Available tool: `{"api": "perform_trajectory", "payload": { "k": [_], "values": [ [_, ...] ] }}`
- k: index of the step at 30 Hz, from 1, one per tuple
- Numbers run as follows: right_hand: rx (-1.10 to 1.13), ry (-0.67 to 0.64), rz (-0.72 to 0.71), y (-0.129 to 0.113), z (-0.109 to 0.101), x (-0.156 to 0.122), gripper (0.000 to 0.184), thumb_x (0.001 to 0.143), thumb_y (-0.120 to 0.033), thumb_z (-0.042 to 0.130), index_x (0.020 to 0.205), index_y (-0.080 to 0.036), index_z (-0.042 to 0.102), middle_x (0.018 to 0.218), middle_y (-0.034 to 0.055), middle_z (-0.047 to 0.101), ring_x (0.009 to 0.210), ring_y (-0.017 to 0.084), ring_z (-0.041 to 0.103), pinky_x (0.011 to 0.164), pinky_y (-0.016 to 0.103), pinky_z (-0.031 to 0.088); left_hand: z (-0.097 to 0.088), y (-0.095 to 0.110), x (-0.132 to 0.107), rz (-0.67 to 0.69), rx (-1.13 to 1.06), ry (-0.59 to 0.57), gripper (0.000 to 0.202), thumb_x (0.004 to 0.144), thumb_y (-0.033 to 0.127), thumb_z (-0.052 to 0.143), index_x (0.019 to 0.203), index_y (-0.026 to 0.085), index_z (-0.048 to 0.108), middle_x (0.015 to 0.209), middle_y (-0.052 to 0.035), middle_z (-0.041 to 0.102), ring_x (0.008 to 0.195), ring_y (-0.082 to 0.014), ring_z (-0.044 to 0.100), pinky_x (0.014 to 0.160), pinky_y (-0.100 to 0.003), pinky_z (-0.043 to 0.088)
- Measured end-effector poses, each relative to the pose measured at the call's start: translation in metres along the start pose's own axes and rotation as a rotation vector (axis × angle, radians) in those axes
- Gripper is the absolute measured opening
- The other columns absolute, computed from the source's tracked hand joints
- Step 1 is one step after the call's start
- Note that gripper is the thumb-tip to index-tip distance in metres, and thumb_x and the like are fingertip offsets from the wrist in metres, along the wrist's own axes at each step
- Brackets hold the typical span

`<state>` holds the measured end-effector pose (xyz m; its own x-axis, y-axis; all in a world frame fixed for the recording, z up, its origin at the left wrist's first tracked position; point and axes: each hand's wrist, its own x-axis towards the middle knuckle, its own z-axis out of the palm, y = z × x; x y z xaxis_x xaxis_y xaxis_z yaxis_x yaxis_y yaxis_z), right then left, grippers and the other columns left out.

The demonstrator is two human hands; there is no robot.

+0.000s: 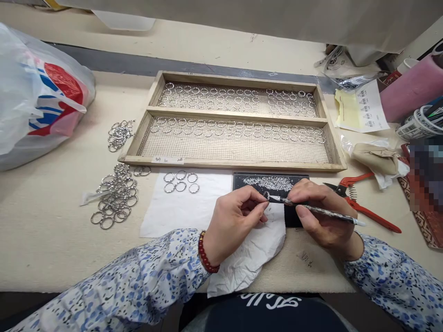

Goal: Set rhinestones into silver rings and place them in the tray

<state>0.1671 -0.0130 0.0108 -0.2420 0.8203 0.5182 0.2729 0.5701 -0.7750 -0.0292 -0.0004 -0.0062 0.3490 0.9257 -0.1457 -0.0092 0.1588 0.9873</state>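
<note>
A: What do we have at the far left?

B: A plastic bag (44, 106), and just right of it on the surface (58, 198), two loose piles of metal rings (117, 193). Next comes a white sheet (183, 214) with six rings (180, 180) set out on it in two short rows.

A: And behind those?

B: A wooden frame (238, 163) with a mesh bottom, its long axis running left to right, with rows of rings (238, 127) lying in both compartments.

A: Then we reach the left hand (235, 216). How do we find it?

B: Its thumb and forefinger are pinched together on one ring (266, 195), which sits right at the fingertips, nearer the person than the small silvery beads (268, 183) on the black tray (293, 220).

A: So which way does that ring lie from the right hand (328, 228)?

B: To its left — that is the relation we watch. The right hand is clamped on a slim pen-like tool (327, 213), whose long axis slants from the ring rightward and a little toward the person, so its tip points left.

A: Do we see tip and ring touching?

B: They meet or nearly so; we cannot tell which. The left hand is nearer — it holds the ring itself.

A: What ends the row?

B: Red-handled cutters (375, 217), lying just right of the right hand, handles spread.
</note>
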Motion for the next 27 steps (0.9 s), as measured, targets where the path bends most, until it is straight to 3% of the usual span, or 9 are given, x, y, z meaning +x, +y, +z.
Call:
{"api": "perform_trajectory", "payload": {
  "k": [10, 20, 27],
  "values": [
    [-0.101, 0.105, 0.089, 0.006, 0.001, 0.000, 0.026, 0.087, -0.005, 0.056, 0.105, -0.019, 0.068, 0.084, 0.0045, 0.067, 0.077, 0.017, 0.062, 0.070, 0.034, 0.050, 0.000, 0.006, 0.000, -0.016, -0.051, 0.031, 0.007, 0.085, 0.020, 0.065, 0.087, 0.013, 0.061, 0.063, -0.0002, 0.064, 0.057, -0.0124, 0.067, 0.054, -0.021, 0.059],
    [-0.263, 0.041, 0.155, 0.015, 0.002, -0.003, 0.011, 0.084, -0.009, 0.058, 0.090, -0.017, 0.064, 0.078, 0.0027, 0.062, 0.070, 0.014, 0.058, 0.062, 0.030, 0.047, 0.000, 0.010, 0.002, -0.022, -0.075, 0.066, 0.009, 0.084, 0.021, 0.065, 0.086, 0.013, 0.061, 0.070, -0.0016, 0.066, 0.056, -0.0117, 0.068, 0.053, -0.021, 0.060],
    [-0.294, 0.008, 0.137, 0.013, 0.004, 0.001, 0.010, 0.085, -0.011, 0.056, 0.089, -0.016, 0.063, 0.076, 0.0033, 0.062, 0.069, 0.015, 0.059, 0.060, 0.029, 0.048, 0.000, 0.010, 0.001, -0.015, -0.069, 0.060, 0.008, 0.084, 0.021, 0.065, 0.086, 0.013, 0.062, 0.068, -0.0013, 0.066, 0.057, -0.0116, 0.068, 0.054, -0.020, 0.060]
  ]
}}
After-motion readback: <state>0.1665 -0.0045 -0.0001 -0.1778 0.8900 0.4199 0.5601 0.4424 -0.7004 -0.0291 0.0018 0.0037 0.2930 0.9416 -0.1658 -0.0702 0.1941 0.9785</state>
